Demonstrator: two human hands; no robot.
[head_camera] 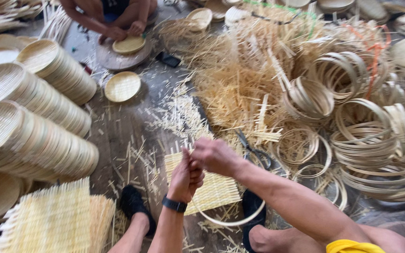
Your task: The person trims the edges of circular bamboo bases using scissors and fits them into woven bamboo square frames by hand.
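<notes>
Both hands, left hand point(185, 177) and right hand point(215, 156), have fingers clenched on the woven bamboo mat point(212, 187) over a bamboo hoop point(230, 220) on the floor, seemingly fitting it; pressing evenly comes next.

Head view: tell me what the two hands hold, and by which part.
Both the left hand and the right hand pinch the upper edge of a pale square woven bamboo mat, which lies over a thin bamboo hoop.

The floor point(123, 126) is bare grey ground. On it lie stacked woven trays point(33, 117), bamboo rings point(376, 140), loose strips point(240, 79) and scissors point(255, 151).
</notes>
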